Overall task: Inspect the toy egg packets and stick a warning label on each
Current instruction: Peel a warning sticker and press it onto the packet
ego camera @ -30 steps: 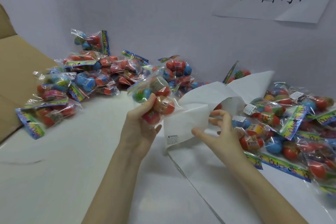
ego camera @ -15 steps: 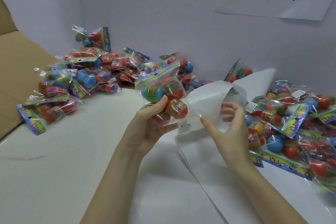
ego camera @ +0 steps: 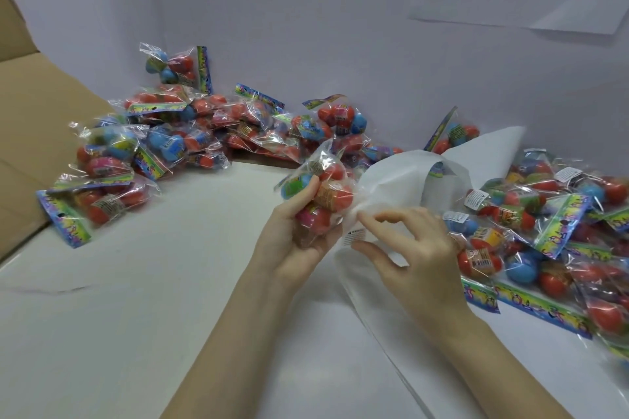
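1. A cardboard box lies at the far left, beside a pile of packets along the wall.
2. My left hand is wrapped round one packet, held above the table.
3. A warning label sits on the edge of the liner sheet, just beside that packet.
4. My right hand has thumb and forefinger curled either side of the label; I cannot tell if they pinch it.
5. Labelled packets lie at the right.

Two hands, one label sheet, perhaps thirty egg packets.
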Demonstrator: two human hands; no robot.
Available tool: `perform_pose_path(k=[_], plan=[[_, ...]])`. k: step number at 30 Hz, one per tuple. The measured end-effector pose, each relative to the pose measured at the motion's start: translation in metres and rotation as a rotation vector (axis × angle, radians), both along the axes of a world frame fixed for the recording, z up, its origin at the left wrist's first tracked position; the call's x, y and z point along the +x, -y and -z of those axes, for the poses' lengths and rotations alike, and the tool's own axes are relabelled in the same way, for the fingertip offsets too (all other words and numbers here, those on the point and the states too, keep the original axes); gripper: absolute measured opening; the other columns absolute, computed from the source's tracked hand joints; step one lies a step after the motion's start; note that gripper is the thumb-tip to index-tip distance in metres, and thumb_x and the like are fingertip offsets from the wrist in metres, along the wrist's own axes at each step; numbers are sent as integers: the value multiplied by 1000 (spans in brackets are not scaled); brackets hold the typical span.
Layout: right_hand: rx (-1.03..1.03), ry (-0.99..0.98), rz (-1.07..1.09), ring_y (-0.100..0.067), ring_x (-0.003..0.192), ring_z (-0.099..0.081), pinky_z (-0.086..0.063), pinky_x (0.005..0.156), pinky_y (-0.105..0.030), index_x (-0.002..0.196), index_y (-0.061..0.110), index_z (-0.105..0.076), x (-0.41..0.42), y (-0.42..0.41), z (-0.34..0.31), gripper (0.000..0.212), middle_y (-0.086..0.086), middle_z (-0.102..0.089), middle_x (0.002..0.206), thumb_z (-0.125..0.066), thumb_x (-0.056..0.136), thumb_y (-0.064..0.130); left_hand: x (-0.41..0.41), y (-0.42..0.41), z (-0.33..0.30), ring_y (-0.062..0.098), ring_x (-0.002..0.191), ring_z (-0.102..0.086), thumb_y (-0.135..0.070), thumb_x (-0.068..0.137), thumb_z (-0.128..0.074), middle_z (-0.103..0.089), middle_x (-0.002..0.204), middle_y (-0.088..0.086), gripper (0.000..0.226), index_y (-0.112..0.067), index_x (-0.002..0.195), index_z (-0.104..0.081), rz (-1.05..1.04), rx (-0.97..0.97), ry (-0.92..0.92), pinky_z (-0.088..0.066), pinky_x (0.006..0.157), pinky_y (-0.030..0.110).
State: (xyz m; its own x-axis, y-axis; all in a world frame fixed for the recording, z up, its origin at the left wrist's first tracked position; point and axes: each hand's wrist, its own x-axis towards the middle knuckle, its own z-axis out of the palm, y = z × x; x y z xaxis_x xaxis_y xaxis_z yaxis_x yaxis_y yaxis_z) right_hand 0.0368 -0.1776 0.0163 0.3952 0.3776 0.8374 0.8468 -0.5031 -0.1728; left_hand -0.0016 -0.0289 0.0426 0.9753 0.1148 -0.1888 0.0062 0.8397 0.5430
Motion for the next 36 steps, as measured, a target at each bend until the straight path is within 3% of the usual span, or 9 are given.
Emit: perform_pose_path(k=[5, 8, 10, 14, 20, 24, 27, 32, 36], plan=[[-21, 152, 34, -27, 71, -64, -45, 63, -35, 88, 11, -75, -1, -1, 0, 16, -5, -71, 84, -69, 79, 23, 1, 2, 0, 26, 62, -70, -14, 66, -67, -71, 75, 18, 19, 4, 70, -74, 83, -242, -80, -59, 55, 36], [-6, 164, 82, -27, 71, -64, -46, 64, -35, 85, 13, -76, 0, -1, -1, 16, -4, -71, 85, -69, 78, 26, 0, 3, 0, 28, 63, -70, -12, 63, -70, -70, 78, 20, 28, 6, 84, -70, 99, -305, -66, -59, 54, 39], [4, 170, 108, -27, 70, -64, -46, 64, -35, 82, 13, -76, 1, 0, 0, 16, -2, -72, 84, -69, 77, 28, 0, 3, -1, 28, 63, -70, -11, 60, -71, -71, 78, 20, 26, 6, 79, -72, 94, -309, -39, -57, 50, 37], [22, 188, 115, -27, 68, -64, -49, 61, -35, 77, 13, -75, 1, 1, 1, 15, -1, -72, 81, -70, 76, 27, -2, 5, -1, 23, 64, -71, -17, 64, -67, -73, 80, 15, 17, -3, 67, -76, 66, -179, 21, -56, 51, 33], [-2, 228, 105, -26, 67, -66, -42, 67, -31, 74, 11, -75, 1, 3, 0, 8, -2, -72, 77, -77, 69, 18, -1, 5, 1, 16, 70, -71, -26, 62, -68, -74, 83, 8, 21, -12, 73, -78, 43, 30, 27, -57, 63, 37], [-16, 279, 51, -23, 61, -66, -44, 61, -30, 69, 8, -73, 0, 3, -1, 8, -3, -71, 72, -75, 73, 15, -2, 7, 0, 23, 76, -72, -21, 65, -67, -73, 88, 14, 32, -4, 92, -71, 48, 4, 27, -58, 63, 41], [-38, 319, 76, -22, 59, -66, -47, 55, -28, 67, 9, -73, 0, 3, -2, 7, -2, -72, 72, -78, 70, 14, -1, 7, 0, 24, 78, -72, -21, 65, -66, -73, 90, 15, 35, -4, 96, -68, 33, 12, 26, -56, 69, 47], [-47, 335, 64, -21, 57, -66, -48, 51, -26, 66, 9, -74, -2, 4, -4, 6, -2, -73, 74, -77, 69, 13, -2, 6, 0, 25, 82, -72, -22, 59, -70, -73, 94, 15, 32, -6, 86, -76, 17, 6, 62, -51, 75, 56], [-49, 320, 60, -20, 58, -67, -47, 51, -25, 67, 11, -74, -3, 4, -4, 7, -1, -73, 75, -74, 72, 15, -5, 1, -1, 16, 81, -71, -32, 61, -68, -75, 88, 5, 24, -17, 77, -78, 34, 90, 141, -45, 85, 57]])
